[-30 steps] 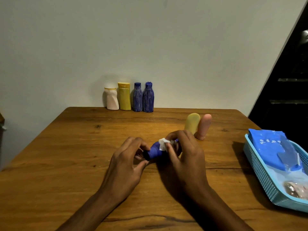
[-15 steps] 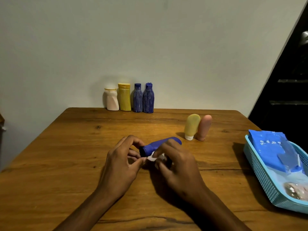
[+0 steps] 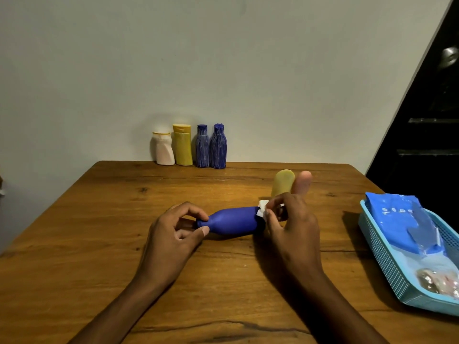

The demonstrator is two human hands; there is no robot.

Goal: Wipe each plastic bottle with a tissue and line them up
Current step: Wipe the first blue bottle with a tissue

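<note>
Left hand: the left hand (image 3: 173, 238) is pinching the narrow neck end of the blue bottle (image 3: 233, 221) between thumb and curled fingers, low centre of the frame, much as it was half a second ago.
Right hand: the right hand (image 3: 290, 227) is holding a small white tissue (image 3: 262, 208) in its curled fingertips, pressing it against the wide end of the bottle; half a second ago it was working near the neck, so it has been travelling rightward along the body.
Blue bottle: it is lying on its side in the middle of the table (image 3: 99, 244), neck pointing left, and is now showing almost its whole length, where before the right hand was covering part of it.
Waiting bottles: a yellow bottle (image 3: 283, 182) and a pink bottle (image 3: 301, 182) are standing side by side just beyond the right hand, which is now hiding their lower parts.
Lined-up row: a white bottle (image 3: 164, 150), a second yellow bottle (image 3: 182, 145) and two striped blue bottles (image 3: 211, 146) are standing close together at the far edge against the wall, unchanged.
Basket: a light blue basket (image 3: 382, 256) is sitting at the right edge of the frame, with a blue packet (image 3: 402, 219) lying inside it, unchanged.
</note>
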